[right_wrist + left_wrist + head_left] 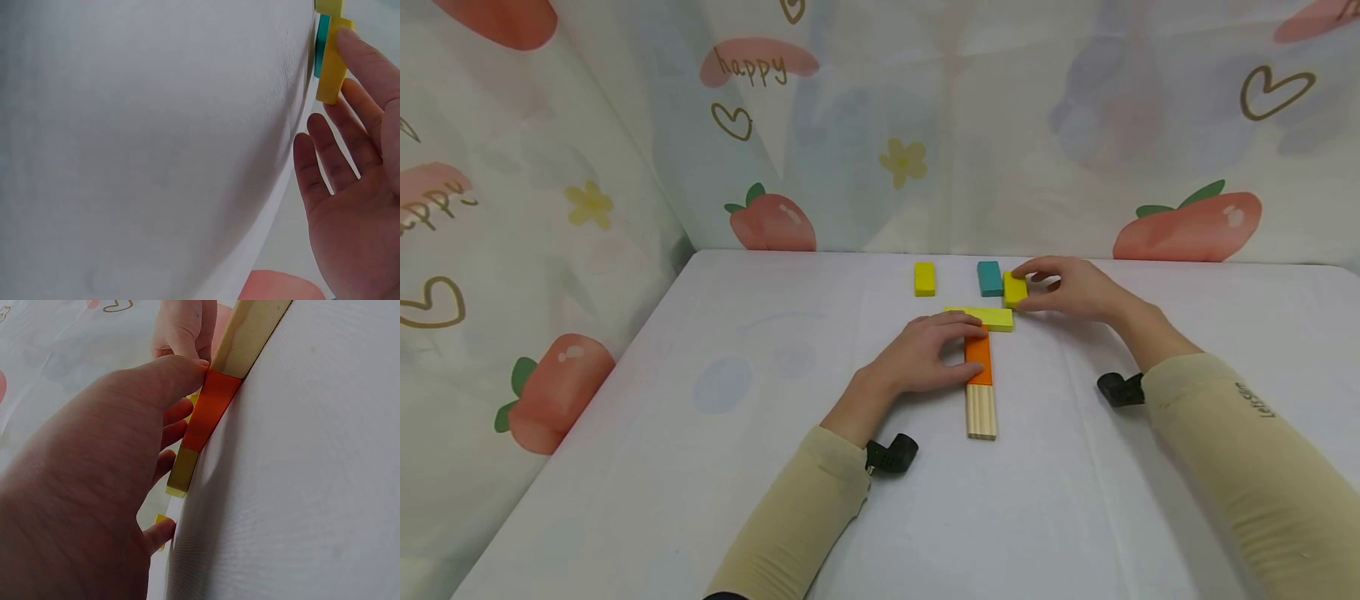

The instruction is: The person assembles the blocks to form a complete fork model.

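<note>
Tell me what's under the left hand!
The left hand reaches over part of the orange block and part of the long yellow block. The spot beneath its palm is covered, so I can't tell what's there.

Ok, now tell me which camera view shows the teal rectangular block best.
The head view: neither hand covers the teal rectangular block there, and its top shows. The right wrist view shows only a narrow strip beside the yellow rectangular block held by the right hand. The left wrist view doesn't show it.
</note>
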The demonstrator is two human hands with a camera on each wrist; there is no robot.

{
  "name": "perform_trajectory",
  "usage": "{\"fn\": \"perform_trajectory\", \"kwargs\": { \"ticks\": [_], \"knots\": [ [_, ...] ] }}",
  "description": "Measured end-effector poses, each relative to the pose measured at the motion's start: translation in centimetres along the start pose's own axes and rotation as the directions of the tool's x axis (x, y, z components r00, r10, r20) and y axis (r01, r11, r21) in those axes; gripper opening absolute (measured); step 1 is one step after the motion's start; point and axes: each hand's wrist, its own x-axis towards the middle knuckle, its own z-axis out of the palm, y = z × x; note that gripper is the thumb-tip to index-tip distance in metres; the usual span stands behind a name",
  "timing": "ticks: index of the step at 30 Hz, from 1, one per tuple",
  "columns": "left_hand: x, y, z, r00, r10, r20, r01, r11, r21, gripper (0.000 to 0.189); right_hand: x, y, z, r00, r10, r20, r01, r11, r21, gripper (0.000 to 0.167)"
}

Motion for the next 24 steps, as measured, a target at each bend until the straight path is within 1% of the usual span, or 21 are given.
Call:
{"fn": "perform_trajectory", "kwargs": {
  "ticks": [11, 24],
  "knots": [
    [0.06, -0.1, 0.09, 1.0, 0.003, -0.001, -0.003, 1.0, 0.002, 0.045, 0.06, -0.25, 0.17, 1.0, -0.01, -0.002, 0.01, 1.0, -0.019, 0.06],
    [0.04, -0.08, 0.07, 1.0, 0.003, -0.003, -0.003, 1.0, -0.001, 0.046, 0.2, 0.0, 0.5, 1.0, -0.016, -0.003, 0.016, 0.999, -0.042, 0.06]
  ]
}}
